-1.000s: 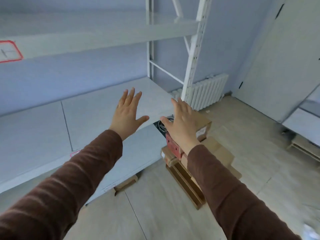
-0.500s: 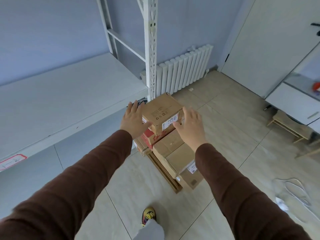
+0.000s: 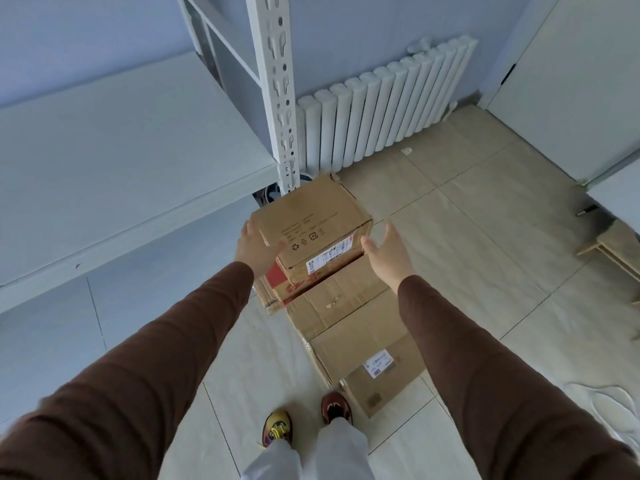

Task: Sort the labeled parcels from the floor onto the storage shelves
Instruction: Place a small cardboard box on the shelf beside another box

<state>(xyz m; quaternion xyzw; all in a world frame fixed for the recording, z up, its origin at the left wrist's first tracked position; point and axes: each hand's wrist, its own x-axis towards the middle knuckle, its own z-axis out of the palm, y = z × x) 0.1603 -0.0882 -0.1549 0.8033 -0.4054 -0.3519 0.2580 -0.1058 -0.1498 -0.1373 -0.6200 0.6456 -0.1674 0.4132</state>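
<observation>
A brown cardboard parcel (image 3: pixel 308 216) with a white label on its front face tops a stack of parcels on the floor. My left hand (image 3: pixel 254 249) rests against its left side, thumb on the top edge, fingers spread. My right hand (image 3: pixel 386 252) hovers open just off its right front corner, a small gap between them. Under it lie a red parcel (image 3: pixel 277 277) and a larger brown parcel (image 3: pixel 339 299). A labelled parcel (image 3: pixel 377 372) lies nearest my feet. The white storage shelf (image 3: pixel 121 140) stretches to the left, bare.
The shelf's slotted white upright (image 3: pixel 277 88) stands just behind the stack. A white radiator (image 3: pixel 384 102) lines the back wall. A low wooden stool (image 3: pixel 616 251) and a white cabinet (image 3: pixel 616 195) are at the right. A white cable (image 3: pixel 609 400) lies on the tiles.
My view has swung down from the shelf to the parcel stack. Both hands dropped from over the shelf to either side of the top parcel, and I have come closer to it.
</observation>
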